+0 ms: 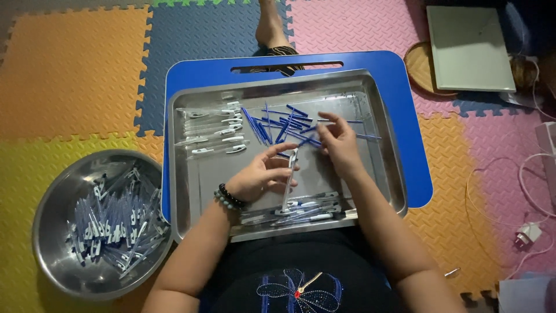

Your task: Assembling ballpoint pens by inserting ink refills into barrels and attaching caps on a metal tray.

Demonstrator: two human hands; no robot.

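From the head view, a clear plastic pen barrel with a white clip [291,179] was held upright in the curled left hand [260,178], presumably so its open end faced up. A thin blue refill [307,141] was pinched by the right hand [339,144] just above a loose pile of blue refills [278,124]. Everything was kept within the shallow steel tray [382,174]; finished pens were heaped in a round steel bowl [52,232] on the left.

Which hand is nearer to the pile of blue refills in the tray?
Right. The right hand has its fingers at the blue refills, touching the pile's edge. The left hand is lower in the tray, apart from the pile, holding a clear barrel.
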